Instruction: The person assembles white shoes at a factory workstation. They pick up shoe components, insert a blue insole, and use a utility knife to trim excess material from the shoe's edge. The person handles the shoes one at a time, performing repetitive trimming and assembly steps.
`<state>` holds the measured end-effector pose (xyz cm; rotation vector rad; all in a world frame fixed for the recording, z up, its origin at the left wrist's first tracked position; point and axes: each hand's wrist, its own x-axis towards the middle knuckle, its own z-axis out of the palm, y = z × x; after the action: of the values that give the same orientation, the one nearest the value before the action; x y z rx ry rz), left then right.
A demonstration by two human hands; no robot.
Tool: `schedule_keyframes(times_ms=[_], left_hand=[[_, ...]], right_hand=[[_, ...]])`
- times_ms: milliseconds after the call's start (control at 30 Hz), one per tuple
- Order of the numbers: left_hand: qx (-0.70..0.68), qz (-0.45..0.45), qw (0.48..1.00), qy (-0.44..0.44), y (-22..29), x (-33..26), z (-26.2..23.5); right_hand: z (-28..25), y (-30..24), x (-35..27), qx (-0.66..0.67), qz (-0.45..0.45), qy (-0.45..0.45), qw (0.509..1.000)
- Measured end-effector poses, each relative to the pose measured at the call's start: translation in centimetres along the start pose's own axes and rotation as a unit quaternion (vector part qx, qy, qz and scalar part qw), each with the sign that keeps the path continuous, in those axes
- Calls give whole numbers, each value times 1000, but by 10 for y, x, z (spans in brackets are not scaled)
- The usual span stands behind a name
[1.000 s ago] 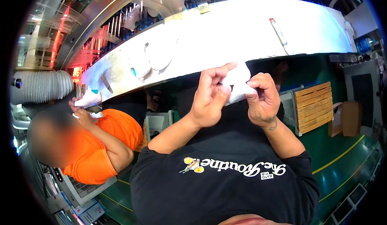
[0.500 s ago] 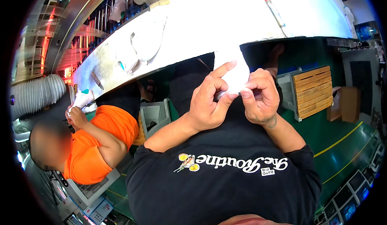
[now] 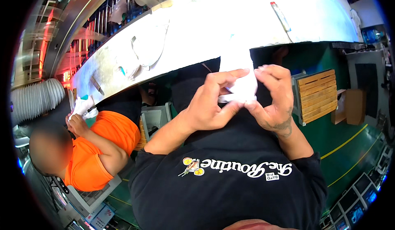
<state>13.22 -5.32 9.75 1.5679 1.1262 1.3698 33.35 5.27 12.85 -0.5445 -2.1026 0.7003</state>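
Note:
In front of my chest, at the near edge of the white table, is a white cloth piece [image 3: 246, 86], washed out by bright light. My left hand [image 3: 214, 100] is closed on its left side, fingers across the upper part and thumb along the near edge. My right hand [image 3: 275, 100] is at its right side with thumb and fingers spread apart. The right thumb tip touches the near edge close to the left thumb, and its forefinger tip is by the right edge. The cloth's far end merges with the bright table, so its full shape cannot be made out.
The white table [image 3: 185, 36] curves across the far side. On it lie a slim red-capped tool [image 3: 280, 16] and white pieces with cords [image 3: 142, 55]. At left, an orange-shirted person [image 3: 105, 147] handles a white piece [image 3: 82, 106]. A wooden slatted seat [image 3: 317, 96] and cardboard box [image 3: 354, 106] stand right.
My right hand has loosened its pinch on the near edge, its fingers spreading away from the thumb. The left hand keeps hold of the cloth, which has shifted slightly.

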Motion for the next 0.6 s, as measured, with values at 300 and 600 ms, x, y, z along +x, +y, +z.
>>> schedule_keyframes(times_ms=[300, 600], left_hand=[[298, 33, 940, 161, 14, 14, 3], [225, 61, 957, 174, -22, 20, -6]], right_hand=[[2, 15, 9, 20, -11, -72, 997], [6, 19, 10, 65, 20, -68, 995]])
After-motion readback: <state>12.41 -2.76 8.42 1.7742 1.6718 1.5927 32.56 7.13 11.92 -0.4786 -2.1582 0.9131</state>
